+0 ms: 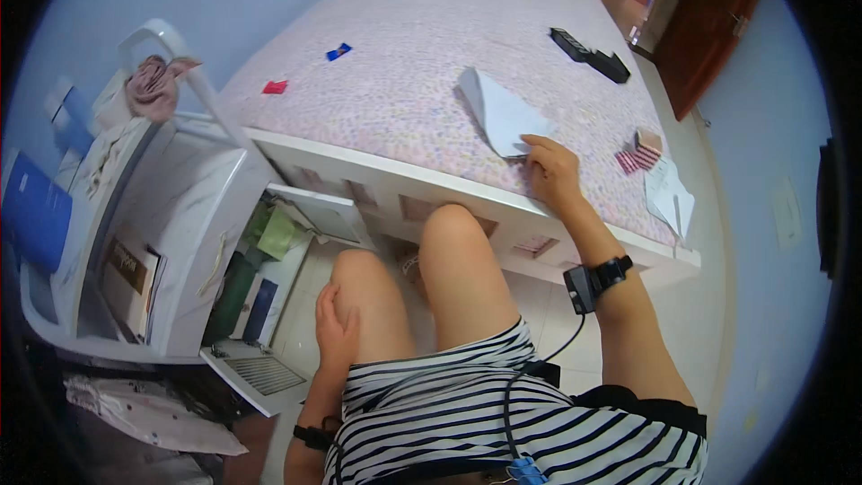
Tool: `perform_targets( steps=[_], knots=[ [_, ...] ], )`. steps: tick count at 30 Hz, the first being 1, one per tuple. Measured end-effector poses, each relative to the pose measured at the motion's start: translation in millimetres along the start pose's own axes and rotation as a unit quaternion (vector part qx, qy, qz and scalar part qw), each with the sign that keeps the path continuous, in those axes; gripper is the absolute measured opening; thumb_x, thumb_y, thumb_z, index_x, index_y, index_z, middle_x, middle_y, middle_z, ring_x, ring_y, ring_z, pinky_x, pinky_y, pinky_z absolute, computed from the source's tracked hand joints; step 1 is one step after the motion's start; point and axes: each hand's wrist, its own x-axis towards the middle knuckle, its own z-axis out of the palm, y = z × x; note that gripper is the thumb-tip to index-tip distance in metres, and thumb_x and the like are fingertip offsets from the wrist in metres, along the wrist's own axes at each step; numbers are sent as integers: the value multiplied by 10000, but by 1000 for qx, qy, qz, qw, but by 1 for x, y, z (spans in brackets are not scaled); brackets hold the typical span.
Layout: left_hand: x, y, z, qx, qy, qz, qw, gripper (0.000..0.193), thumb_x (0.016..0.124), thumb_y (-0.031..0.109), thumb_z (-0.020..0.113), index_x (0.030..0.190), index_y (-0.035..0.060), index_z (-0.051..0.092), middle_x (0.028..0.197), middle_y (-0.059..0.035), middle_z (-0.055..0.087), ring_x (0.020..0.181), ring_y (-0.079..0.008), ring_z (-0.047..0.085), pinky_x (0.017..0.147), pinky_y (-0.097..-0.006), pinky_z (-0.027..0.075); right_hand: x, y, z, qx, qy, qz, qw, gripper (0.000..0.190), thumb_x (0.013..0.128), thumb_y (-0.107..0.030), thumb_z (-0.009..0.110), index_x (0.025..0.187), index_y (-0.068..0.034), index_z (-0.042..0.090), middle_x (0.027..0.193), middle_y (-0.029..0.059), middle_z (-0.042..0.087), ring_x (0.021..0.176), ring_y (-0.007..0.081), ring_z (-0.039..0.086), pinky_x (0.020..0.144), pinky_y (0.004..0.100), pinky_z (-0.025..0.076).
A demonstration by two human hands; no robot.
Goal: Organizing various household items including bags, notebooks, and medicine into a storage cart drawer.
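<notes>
My right hand (pixel 553 172) is at the near corner of some folded white paper (pixel 506 113) on the bed, thumb and fingers closed on its edge. The far side of the paper stands up a little from the patterned bedsheet (pixel 417 47). A black device is strapped to my right wrist, and a cable runs down from it. On my bare left thigh near the knee lies my left hand (pixel 338 323), holding nothing. Right of my right hand are a pink patterned item (pixel 640 150) and more white paper (pixel 669 195) at the bed's edge.
A black object in two joined parts (pixel 589 55) lies farther up the bed. Small blue (pixel 339 52) and red (pixel 275 87) packets lie to the left. The white bed frame (pixel 431 178) faces my knees. At left, a cabinet has open doors (pixel 259 377). A brown door (pixel 704 27) stands open.
</notes>
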Motion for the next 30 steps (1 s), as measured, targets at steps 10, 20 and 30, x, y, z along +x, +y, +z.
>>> perform_targets(
  steps=[10,20,30],
  knots=[
    [10,16,-12,84,-14,13,996,452,764,136,616,1169,11,458,1214,-177,483,1117,-346,465,935,-400,387,24,-38,12,-13,-22,-155,988,116,629,24,581,727,-35,559,1011,112,637,863,278,624,709,360,513],
    [247,59,-55,191,-10,111,975,284,803,159,555,1081,102,563,990,-132,599,849,-324,599,724,-406,476,65,-54,85,217,-150,-37,964,103,673,18,609,768,-20,612,947,105,639,852,279,607,714,341,503],
    [439,3,-45,514,31,151,844,289,861,169,492,1146,152,538,1141,-120,553,1003,-293,575,812,-430,474,71,-41,93,307,-185,29,933,151,651,54,559,767,-30,610,904,100,632,846,274,589,713,355,487]
  ],
)
